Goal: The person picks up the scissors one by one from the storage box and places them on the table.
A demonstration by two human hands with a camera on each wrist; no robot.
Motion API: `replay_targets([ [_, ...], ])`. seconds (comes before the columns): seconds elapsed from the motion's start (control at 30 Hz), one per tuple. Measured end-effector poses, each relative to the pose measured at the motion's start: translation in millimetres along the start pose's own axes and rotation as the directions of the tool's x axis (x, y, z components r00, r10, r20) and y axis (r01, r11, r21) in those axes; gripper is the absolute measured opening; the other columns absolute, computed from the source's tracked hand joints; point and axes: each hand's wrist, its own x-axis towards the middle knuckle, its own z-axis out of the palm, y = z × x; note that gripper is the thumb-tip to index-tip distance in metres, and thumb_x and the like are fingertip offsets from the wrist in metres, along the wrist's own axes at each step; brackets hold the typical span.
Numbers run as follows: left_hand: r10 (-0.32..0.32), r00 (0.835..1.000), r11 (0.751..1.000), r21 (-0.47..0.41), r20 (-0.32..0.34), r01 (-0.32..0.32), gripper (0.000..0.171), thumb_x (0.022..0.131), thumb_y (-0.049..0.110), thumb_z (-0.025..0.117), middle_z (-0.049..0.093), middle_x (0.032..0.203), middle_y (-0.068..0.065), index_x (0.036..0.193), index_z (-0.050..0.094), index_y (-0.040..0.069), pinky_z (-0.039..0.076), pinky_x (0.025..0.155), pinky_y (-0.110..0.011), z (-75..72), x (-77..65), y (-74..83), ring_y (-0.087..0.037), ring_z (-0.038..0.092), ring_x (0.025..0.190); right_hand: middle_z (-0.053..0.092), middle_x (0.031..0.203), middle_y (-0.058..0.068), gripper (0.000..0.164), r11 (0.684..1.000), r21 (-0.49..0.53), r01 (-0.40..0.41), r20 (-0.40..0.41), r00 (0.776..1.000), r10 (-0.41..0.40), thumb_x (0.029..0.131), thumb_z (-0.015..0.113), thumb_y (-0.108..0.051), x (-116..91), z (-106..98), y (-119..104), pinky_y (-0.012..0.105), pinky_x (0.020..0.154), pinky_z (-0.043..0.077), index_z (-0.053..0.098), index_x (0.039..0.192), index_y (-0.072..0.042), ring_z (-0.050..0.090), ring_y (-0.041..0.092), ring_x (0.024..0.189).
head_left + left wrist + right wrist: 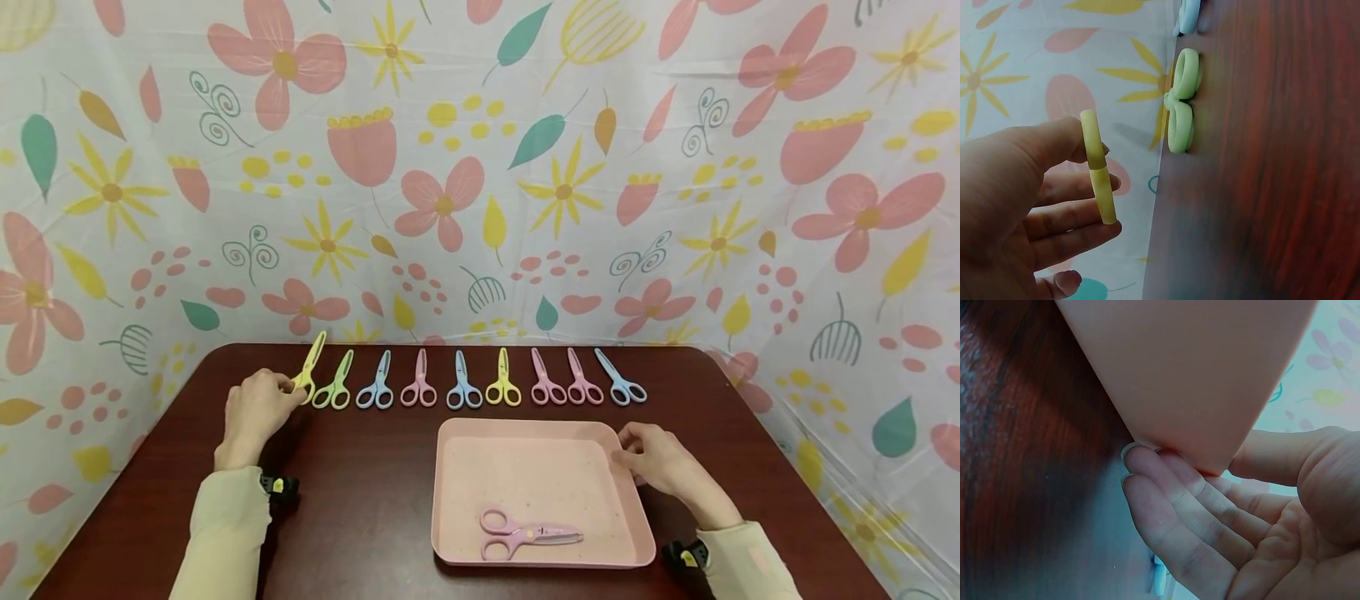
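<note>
At the left end of the row, my left hand [258, 408] pinches a pair of yellow scissors [312, 357] by the handles, blades pointing toward the wall. The left wrist view shows the yellow handle loops [1099, 169] edge-on between thumb and fingers, off the table surface. Green scissors [335, 382] lie just to their right. My right hand [663, 462] grips the right wall of a pink tray [525, 429], thumb over the rim and fingers against the outside. Inside the tray, near its front, lie pink-purple scissors [525, 533] with blades pointing right.
Along the table's back edge more scissors lie in a row, among them blue scissors [377, 382], pink scissors [420, 382], yellow scissors [503, 379] and, at the right end, blue scissors [621, 379]. A flowered cloth [450, 192] hangs behind the dark wooden table [352, 500].
</note>
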Motion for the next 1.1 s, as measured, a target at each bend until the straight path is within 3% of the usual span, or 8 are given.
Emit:
replay_targets([
  [0.4,-0.048,0.999,0.999,-0.003,0.024,0.048,0.031,0.089,0.026,0.066,0.068,0.079,-0.012,0.100,0.073,-0.002,0.042,0.057,-0.039,-0.3,4.4,-6.3,-0.020,0.053,0.055,0.059,0.072,0.005,0.008,1.000,0.008,0.009,-0.006,1.000,-0.009,0.090,0.066,-0.004,-1,1,0,0.035,0.056,0.055,0.061,0.095,-0.002,0.062,0.019,0.060],
  [0.7,-0.035,0.999,0.999,0.000,0.023,0.035,0.029,0.088,0.026,0.069,0.069,0.080,-0.013,0.098,0.074,-0.001,0.042,0.055,-0.039,6.9,6.3,-13.7,-0.021,0.054,0.055,0.060,0.072,0.005,0.008,1.000,0.003,0.002,-0.003,1.000,-0.002,0.090,0.066,-0.003,-1,1,-1,0.036,0.056,0.056,0.060,0.095,-0.001,0.063,0.019,0.061],
  [1.1,-0.009,1.000,1.000,0.009,0.025,0.009,0.023,0.089,0.024,0.069,0.061,0.065,-0.003,0.087,0.074,0.002,0.035,0.053,-0.035,0.8,12.9,-22.9,-0.019,0.048,0.051,0.061,0.073,0.006,0.010,1.000,0.008,-0.002,-0.002,1.000,0.002,0.090,0.066,-0.005,-1,1,-1,0.037,0.057,0.056,0.061,0.097,0.000,0.064,0.019,0.061],
])
